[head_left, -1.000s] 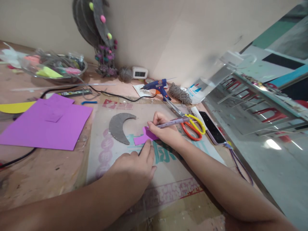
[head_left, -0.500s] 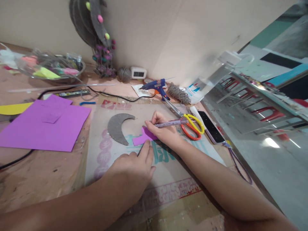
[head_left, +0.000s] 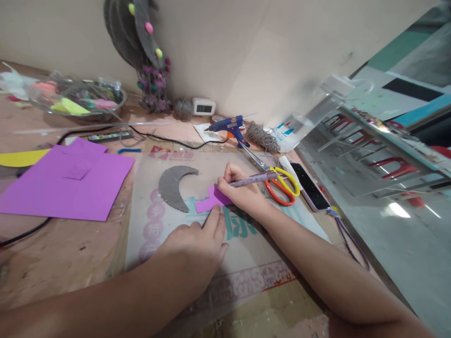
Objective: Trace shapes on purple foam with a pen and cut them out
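My right hand (head_left: 243, 188) is closed around a patterned pen (head_left: 252, 180), its fingertips over a small purple paper piece (head_left: 206, 204). The pen's tip is hidden by my fingers. With its fingers stretched out, my left hand (head_left: 195, 246) presses the lower edge of that purple piece against a printed plastic sheet (head_left: 148, 180). Left of the piece lies a grey crescent (head_left: 172, 188) that looks wrapped in yarn. Just beyond my right hand rest scissors (head_left: 282, 185) with one yellow and one red handle.
A larger purple sheet (head_left: 66, 188) lies at left, a bowl of craft scraps (head_left: 121, 99) behind it. At the back are a blue glue gun (head_left: 227, 124) with a trailing cord, grey yarn (head_left: 262, 136) and a small digital clock (head_left: 204, 107). A phone (head_left: 310, 188) sits near the right edge.
My right hand with the pen has shifted very slightly to the right over the purple piece. My left hand keeps its place on it. The whole view has drifted a little.
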Demonstrator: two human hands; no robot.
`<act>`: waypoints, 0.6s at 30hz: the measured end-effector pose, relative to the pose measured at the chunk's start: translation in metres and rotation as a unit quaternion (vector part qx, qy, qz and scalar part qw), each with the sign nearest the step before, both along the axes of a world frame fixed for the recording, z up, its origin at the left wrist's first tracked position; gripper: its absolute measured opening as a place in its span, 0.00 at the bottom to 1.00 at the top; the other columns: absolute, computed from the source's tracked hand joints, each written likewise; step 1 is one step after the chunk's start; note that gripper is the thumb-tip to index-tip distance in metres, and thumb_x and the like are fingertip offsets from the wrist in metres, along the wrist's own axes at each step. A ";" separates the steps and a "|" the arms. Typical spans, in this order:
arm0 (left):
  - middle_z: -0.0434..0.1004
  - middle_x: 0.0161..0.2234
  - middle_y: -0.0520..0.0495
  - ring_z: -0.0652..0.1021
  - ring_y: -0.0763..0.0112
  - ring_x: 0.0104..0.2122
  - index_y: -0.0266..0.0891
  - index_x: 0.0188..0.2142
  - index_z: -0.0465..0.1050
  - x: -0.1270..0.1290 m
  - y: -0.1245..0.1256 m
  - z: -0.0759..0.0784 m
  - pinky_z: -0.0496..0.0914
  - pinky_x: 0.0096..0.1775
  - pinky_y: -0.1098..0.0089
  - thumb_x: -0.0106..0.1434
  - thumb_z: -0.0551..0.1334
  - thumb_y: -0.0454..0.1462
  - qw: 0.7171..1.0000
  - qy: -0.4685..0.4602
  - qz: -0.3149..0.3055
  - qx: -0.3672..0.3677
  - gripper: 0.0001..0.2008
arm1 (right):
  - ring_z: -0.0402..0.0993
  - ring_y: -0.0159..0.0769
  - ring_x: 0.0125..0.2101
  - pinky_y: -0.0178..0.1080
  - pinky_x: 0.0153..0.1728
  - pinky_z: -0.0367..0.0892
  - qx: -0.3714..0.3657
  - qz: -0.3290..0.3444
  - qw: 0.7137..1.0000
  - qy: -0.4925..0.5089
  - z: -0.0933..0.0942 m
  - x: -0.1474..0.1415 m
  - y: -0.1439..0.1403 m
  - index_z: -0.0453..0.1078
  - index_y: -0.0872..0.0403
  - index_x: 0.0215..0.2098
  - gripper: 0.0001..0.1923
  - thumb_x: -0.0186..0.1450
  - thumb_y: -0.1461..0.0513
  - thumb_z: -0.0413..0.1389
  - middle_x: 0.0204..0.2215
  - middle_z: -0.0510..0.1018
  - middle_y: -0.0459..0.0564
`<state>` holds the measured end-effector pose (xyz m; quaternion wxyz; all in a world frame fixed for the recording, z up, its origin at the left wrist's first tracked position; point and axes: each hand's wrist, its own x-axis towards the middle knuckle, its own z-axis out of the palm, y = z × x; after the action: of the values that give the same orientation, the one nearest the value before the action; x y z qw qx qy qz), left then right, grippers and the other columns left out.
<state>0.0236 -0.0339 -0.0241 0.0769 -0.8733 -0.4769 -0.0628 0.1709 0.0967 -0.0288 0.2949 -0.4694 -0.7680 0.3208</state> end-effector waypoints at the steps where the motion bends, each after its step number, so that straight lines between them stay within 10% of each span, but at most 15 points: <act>1: 0.71 0.59 0.36 0.79 0.66 0.23 0.31 0.59 0.70 0.000 0.000 0.000 0.70 0.21 0.65 0.67 0.54 0.40 1.000 0.000 0.000 0.002 0.24 | 0.54 0.29 0.19 0.35 0.22 0.50 -0.005 -0.006 1.000 0.003 0.001 0.000 -0.001 0.52 0.50 0.24 0.13 0.61 0.61 0.53 0.18 0.57 0.37; 18: 0.70 0.59 0.34 0.79 0.65 0.25 0.28 0.59 0.68 -0.002 0.001 0.000 0.71 0.20 0.65 0.67 0.54 0.38 1.000 0.004 -0.005 0.006 0.24 | 0.54 0.29 0.19 0.35 0.22 0.51 -0.009 -0.013 1.000 -0.010 0.002 0.002 -0.001 0.53 0.50 0.24 0.13 0.62 0.58 0.54 0.17 0.58 0.37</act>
<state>0.0218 -0.0333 -0.0240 0.0837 -0.8757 -0.4714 -0.0628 0.1729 0.0961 -0.0272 0.2872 -0.4847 -0.7618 0.3196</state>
